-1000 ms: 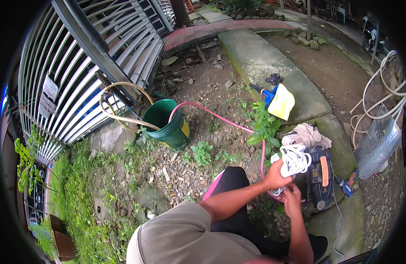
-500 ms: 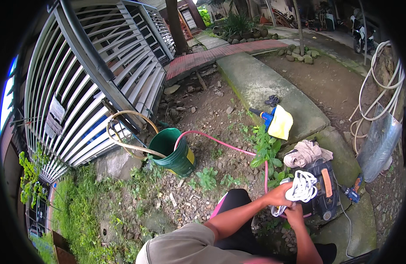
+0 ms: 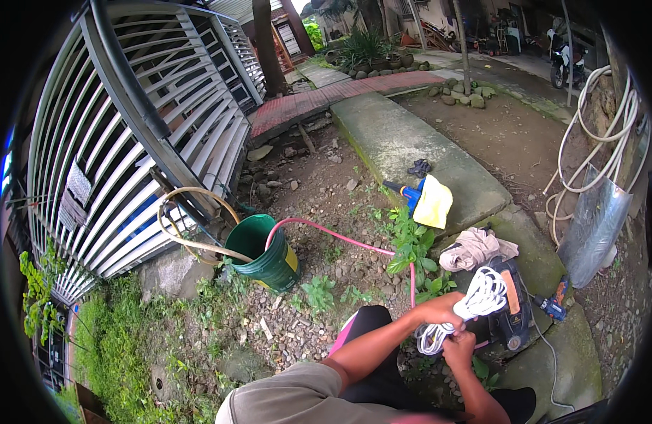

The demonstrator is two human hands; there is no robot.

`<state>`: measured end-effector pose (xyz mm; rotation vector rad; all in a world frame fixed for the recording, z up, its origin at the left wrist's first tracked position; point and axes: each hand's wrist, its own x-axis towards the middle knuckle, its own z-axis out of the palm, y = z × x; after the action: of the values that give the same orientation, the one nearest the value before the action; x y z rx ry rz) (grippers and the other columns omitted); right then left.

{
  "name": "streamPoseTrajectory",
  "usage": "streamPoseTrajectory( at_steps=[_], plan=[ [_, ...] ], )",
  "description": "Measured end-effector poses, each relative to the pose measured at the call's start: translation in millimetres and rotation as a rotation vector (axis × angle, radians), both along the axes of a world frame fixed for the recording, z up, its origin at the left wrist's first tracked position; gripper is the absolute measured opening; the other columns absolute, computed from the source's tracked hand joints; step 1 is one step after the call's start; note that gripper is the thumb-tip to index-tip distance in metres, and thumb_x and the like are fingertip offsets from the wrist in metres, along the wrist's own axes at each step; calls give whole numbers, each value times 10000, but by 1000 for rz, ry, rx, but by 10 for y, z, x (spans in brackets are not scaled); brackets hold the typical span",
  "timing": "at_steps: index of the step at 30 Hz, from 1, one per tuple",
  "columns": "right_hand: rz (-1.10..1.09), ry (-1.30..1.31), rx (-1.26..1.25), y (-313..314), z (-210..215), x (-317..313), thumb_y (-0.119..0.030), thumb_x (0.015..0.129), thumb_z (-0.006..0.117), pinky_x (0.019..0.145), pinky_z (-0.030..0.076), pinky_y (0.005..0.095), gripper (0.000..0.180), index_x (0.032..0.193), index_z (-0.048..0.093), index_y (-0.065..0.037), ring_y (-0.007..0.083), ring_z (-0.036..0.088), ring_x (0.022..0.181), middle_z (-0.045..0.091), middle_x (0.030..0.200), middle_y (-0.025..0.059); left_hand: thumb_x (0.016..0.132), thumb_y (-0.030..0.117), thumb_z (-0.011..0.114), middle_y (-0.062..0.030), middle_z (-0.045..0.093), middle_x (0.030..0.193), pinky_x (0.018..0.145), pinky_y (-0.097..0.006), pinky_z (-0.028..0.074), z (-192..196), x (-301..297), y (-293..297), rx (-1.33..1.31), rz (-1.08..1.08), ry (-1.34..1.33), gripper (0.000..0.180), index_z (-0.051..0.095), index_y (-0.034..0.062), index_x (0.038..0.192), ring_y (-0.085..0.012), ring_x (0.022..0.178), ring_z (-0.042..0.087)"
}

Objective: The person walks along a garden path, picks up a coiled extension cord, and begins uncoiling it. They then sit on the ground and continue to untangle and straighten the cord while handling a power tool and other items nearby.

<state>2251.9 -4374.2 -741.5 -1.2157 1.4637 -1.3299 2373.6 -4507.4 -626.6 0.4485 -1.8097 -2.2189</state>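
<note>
Slanting away rightward, seemingly: white cord.

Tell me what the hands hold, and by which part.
The left hand grips a coiled white cord around its middle; the right hand is just below, its exact hold unclear.

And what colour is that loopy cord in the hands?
The loopy cord is white. It shows best in the head view.

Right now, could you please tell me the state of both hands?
Left hand: closed, holding a coiled white cable bundle.
Right hand: curled beside the bundle; whether it grips cannot be told.
</note>
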Motion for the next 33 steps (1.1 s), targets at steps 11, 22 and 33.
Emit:
streamPoseTrajectory(
  at_steps=[11, 22, 33],
  plan=[
    [207, -885, 553, -4, 292, -261, 26, 802, 696, 623, 528, 298, 177, 967, 652, -23, 101, 563, 541, 691, 818, 65, 753, 111, 698, -97, 634, 709, 533, -319, 541, -289, -123, -79, 260, -40, -128, 302, 636, -43, 1005, -176, 557, 639],
    [312, -340, 515, 101, 16, -362, -189, 989, 638, 566, 406, 269, 172, 1030, 683, -28, 80, 521, 655, 614, 814, -10, 771, 30, 670, -91, 633, 798, 623, -338, 555, -580, -76, -15, 413, 404, -93, 231, 611, -33, 986, -185, 675, 647],
    [229, 261, 217, 124, -241, -365, 25, 937, 567, 648, 524, 385, 182, 1108, 604, 73, 289, 668, 789, 633, 1008, 197, 663, 238, 806, -238, 732, 1034, 880, -437, 554, -805, -346, 305, -446, 519, -248, 603, 656, -38, 1178, -383, 964, 715]
  ],
)
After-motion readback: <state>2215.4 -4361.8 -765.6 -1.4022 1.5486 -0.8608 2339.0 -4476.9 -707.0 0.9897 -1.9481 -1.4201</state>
